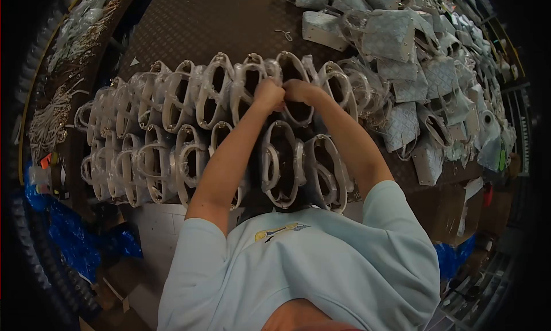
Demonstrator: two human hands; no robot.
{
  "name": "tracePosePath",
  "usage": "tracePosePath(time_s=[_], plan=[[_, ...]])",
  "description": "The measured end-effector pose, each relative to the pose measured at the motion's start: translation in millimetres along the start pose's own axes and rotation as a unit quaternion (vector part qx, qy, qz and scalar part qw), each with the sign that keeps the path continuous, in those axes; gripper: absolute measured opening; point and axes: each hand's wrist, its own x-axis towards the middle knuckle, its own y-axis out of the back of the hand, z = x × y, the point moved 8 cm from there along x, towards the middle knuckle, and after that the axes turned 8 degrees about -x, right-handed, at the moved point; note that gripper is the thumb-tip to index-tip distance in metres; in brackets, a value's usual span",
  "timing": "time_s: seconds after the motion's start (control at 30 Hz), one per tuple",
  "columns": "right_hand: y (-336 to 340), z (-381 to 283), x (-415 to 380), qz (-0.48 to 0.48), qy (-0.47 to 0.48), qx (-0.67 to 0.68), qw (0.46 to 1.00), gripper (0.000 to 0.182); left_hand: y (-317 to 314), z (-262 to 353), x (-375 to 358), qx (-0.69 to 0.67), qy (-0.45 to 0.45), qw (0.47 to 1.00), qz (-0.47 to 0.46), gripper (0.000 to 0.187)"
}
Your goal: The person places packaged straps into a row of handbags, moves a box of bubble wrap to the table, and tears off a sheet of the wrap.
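Open-topped handbags stand upright in two packed rows, their pale handles wrapped in clear plastic. In the back row, my left hand (268,96) is at the right rim of one handbag (235,96). Close against it, my right hand (299,92) lies over the opening of the neighbouring handbag (310,67). Both hands have curled, closed fingers that meet between these two bags. Whatever they pinch there, perhaps a handle or a rim, is hidden. Below my wrists stands a front-row handbag (266,167) with its dark inside showing.
A large heap of silvery quilted handbags (390,35) covers the table's right side. The brown patterned tabletop (212,21) shows behind the rows, with a small wire-like loop (283,35) on it. Bundled straps (54,110) hang at left. Blue plastic (72,239) and cardboard lie below.
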Motion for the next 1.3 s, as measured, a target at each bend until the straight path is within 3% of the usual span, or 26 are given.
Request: tracePosePath(time_s=[0.03,0.07,0.1,0.13,0.17,0.23,0.27,0.3,0.33,0.37,0.43,0.5,0.57,0.63,0.7,0.77,0.83,0.93,0.97,1.0,1.07,1.13,1.17,1.23,1.27,1.3], plan=[[2,1,-5,0.020,0.000,0.388,0.922,0.026,2,2,-5,-0.052,0.016,0.998,0.009,0.028],[16,6,-23,0.117,0.061,0.426,0.895,0.025,1,5,-8,-0.078,0.004,0.997,-0.023,0.024],[47,-16,-78,0.212,0.123,0.453,0.857,0.025,0,8,-12,-0.097,0.006,0.995,-0.023,0.023],[65,-33,-126,0.218,0.188,0.448,0.847,0.025,1,10,-14,-0.118,0.006,0.993,-0.017,0.021],[80,-37,-165,0.219,0.252,0.443,0.832,0.025,-7,4,-10,-0.151,0.030,0.982,-0.111,0.031],[105,24,-210,0.349,0.200,0.483,0.778,0.024,-5,27,-37,-0.133,0.004,0.990,-0.054,0.043],[109,77,-213,0.451,0.117,0.394,0.792,0.028,4,40,-56,-0.116,-0.017,0.993,0.003,0.055],[106,128,-208,0.540,0.035,0.294,0.788,0.033,7,49,-70,-0.119,-0.016,0.993,0.010,0.055],[89,156,-197,0.510,-0.112,0.123,0.844,0.040,6,59,-84,-0.078,-0.017,0.997,-0.019,0.069],[70,183,-184,0.453,-0.249,-0.056,0.854,0.047,6,63,-97,-0.036,-0.015,0.998,-0.044,0.083],[29,212,-158,0.473,-0.211,-0.211,0.829,0.055,24,74,-121,-0.020,-0.108,0.994,-0.017,0.080],[18,213,-152,0.490,-0.235,-0.274,0.793,0.045,52,82,-153,-0.078,-0.144,0.986,0.021,0.068],[13,212,-144,0.506,-0.195,-0.274,0.794,0.038,84,81,-186,-0.120,-0.184,0.972,0.078,0.054],[15,219,-146,0.529,-0.174,-0.277,0.783,0.030,105,70,-218,-0.112,-0.168,0.970,0.134,0.051],[13,239,-145,0.512,-0.157,-0.162,0.829,0.022,117,54,-243,-0.129,-0.155,0.962,0.186,0.043],[34,231,-186,0.542,-0.234,0.006,0.807,0.023,118,42,-260,-0.098,-0.168,0.963,0.185,0.042],[71,199,-238,0.642,-0.161,0.001,0.749,0.024,111,41,-277,-0.082,-0.183,0.961,0.191,0.039],[103,156,-301,0.675,-0.007,0.254,0.693,0.016,86,59,-282,-0.103,-0.244,0.956,0.124,0.047],[108,145,-313,0.675,0.063,0.314,0.664,0.015,69,66,-281,-0.083,-0.247,0.962,0.081,0.055],[107,134,-323,0.679,0.065,0.310,0.662,0.015,52,74,-279,-0.061,-0.253,0.965,0.039,0.063],[91,95,-319,0.586,0.146,0.405,0.686,0.023,13,84,-278,-0.080,-0.293,0.952,-0.041,0.081],[59,22,-301,0.472,0.201,0.497,0.699,0.026,-10,87,-282,-0.115,-0.311,0.938,-0.098,0.084],[40,-19,-288,0.386,0.230,0.554,0.701,0.026,-17,80,-284,-0.177,-0.297,0.929,-0.136,0.070],[13,-70,-277,0.254,0.274,0.586,0.719,0.023,0,62,-287,-0.186,-0.268,0.936,-0.130,0.061],[2,-81,-276,0.257,0.270,0.584,0.721,0.023,9,49,-286,-0.195,-0.234,0.945,-0.122,0.051],[-16,-95,-267,0.208,0.250,0.561,0.761,0.022,27,44,-287,-0.291,-0.276,0.913,-0.073,0.035]])
